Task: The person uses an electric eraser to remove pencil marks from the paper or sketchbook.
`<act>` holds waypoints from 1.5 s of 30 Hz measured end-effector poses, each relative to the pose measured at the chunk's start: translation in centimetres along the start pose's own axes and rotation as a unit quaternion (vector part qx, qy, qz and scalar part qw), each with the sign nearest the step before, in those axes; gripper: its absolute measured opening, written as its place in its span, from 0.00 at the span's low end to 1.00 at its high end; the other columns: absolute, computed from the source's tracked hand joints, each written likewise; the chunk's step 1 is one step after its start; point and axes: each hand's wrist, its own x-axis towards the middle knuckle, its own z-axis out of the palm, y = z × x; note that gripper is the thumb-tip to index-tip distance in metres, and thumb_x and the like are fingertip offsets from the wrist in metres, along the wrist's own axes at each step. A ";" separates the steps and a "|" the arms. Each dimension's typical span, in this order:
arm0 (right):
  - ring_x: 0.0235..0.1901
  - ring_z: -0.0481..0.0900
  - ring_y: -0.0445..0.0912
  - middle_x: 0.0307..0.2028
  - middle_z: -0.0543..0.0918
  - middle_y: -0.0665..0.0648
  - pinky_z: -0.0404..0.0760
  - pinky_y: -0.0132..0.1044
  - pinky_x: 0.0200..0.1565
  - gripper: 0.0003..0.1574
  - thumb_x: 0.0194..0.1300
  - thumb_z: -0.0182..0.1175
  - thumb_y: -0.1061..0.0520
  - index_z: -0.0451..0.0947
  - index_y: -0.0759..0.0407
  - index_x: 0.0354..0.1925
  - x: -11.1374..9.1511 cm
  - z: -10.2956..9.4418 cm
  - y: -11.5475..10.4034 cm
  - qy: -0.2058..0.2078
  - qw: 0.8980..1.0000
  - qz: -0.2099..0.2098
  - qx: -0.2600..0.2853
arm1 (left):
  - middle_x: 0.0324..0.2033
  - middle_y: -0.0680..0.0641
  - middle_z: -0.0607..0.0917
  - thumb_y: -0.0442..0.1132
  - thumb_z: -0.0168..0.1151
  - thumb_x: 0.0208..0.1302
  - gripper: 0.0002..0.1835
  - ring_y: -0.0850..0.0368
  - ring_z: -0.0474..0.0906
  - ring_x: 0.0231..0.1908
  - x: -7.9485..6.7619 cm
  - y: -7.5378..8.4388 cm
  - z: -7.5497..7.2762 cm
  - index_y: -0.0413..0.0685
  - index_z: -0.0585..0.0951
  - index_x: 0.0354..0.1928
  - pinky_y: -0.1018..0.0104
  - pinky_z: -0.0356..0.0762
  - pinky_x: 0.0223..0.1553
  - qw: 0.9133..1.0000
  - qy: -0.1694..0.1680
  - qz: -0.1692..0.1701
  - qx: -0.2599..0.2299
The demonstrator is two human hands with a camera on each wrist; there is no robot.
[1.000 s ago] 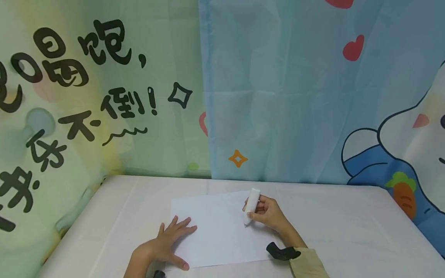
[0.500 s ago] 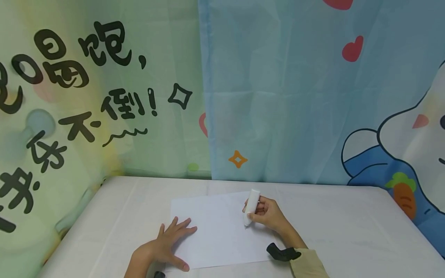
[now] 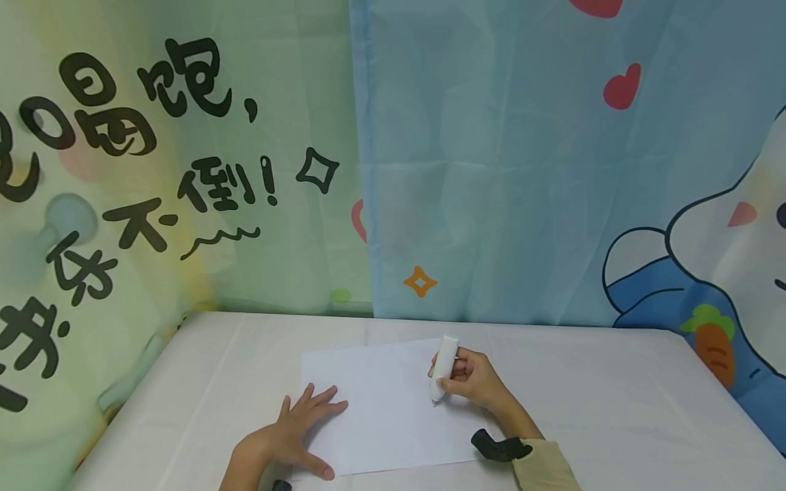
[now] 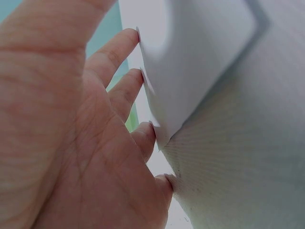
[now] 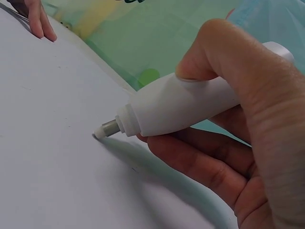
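A white electric eraser (image 5: 186, 102) with a metal collar and a small white tip is held in my right hand (image 3: 475, 378). In the right wrist view the thumb presses along its body from above, with curled fingers beneath it. Its tip (image 5: 99, 132) meets the white paper (image 3: 381, 423), right of the sheet's middle in the head view. My left hand (image 3: 293, 429) is spread over the paper's left edge, thumb and fingers apart. In the left wrist view, its fingertips (image 4: 136, 78) press along the sheet and the cloth beside it. Faint dark specks show on the paper.
A white cloth (image 3: 614, 395) covers the table under the sheet. Behind it hang a green curtain (image 3: 295, 259) with black lettering and a blue curtain (image 3: 522, 204) with cartoon prints. Black bands, one a strap (image 3: 500, 445) by the right sleeve, sit at both wrists.
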 end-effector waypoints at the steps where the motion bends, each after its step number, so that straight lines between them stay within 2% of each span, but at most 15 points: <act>1: 0.38 0.84 0.35 0.37 0.80 0.82 0.83 0.27 0.41 0.20 0.55 0.61 0.76 0.68 0.87 0.46 0.0 0.0 0.0 0.000 1.000 -0.001 0.000 | 0.74 0.36 0.56 0.47 0.80 0.43 0.52 0.25 0.37 0.72 0.0 0.0 0.0 0.47 0.65 0.71 0.21 0.27 0.61 1.000 0.000 -0.001 0.000; 7: 0.39 0.84 0.35 0.37 0.80 0.81 0.83 0.28 0.41 0.20 0.55 0.60 0.77 0.69 0.86 0.46 0.0 0.0 0.0 0.013 1.000 -0.014 -0.006 | 0.74 0.37 0.56 0.48 0.80 0.42 0.52 0.26 0.36 0.72 0.0 -0.1 0.0 0.48 0.65 0.71 0.22 0.27 0.62 1.000 -0.001 -0.003 -0.002; 13: 0.40 0.83 0.33 0.38 0.81 0.80 0.82 0.26 0.41 0.21 0.55 0.62 0.77 0.70 0.85 0.47 -0.1 0.1 0.0 0.030 0.999 -0.005 -0.025 | 0.74 0.38 0.55 0.50 0.80 0.42 0.53 0.27 0.35 0.73 0.1 -0.4 0.0 0.48 0.64 0.72 0.23 0.26 0.62 1.000 -0.001 -0.006 -0.005; 31: 0.39 0.84 0.33 0.37 0.80 0.82 0.83 0.27 0.41 0.20 0.54 0.61 0.77 0.69 0.87 0.46 0.0 0.1 0.0 0.009 1.000 -0.009 -0.008 | 0.74 0.37 0.56 0.48 0.80 0.43 0.52 0.26 0.36 0.72 0.1 -0.1 0.1 0.48 0.64 0.71 0.22 0.27 0.62 1.000 -0.002 -0.006 0.006; 45: 0.39 0.83 0.32 0.38 0.80 0.83 0.82 0.26 0.42 0.22 0.54 0.62 0.75 0.69 0.87 0.46 -0.1 -0.2 0.2 0.006 1.000 0.021 -0.016 | 0.74 0.37 0.55 0.49 0.80 0.42 0.53 0.26 0.35 0.72 0.1 -0.3 0.1 0.48 0.64 0.72 0.22 0.27 0.62 1.000 -0.003 -0.003 -0.001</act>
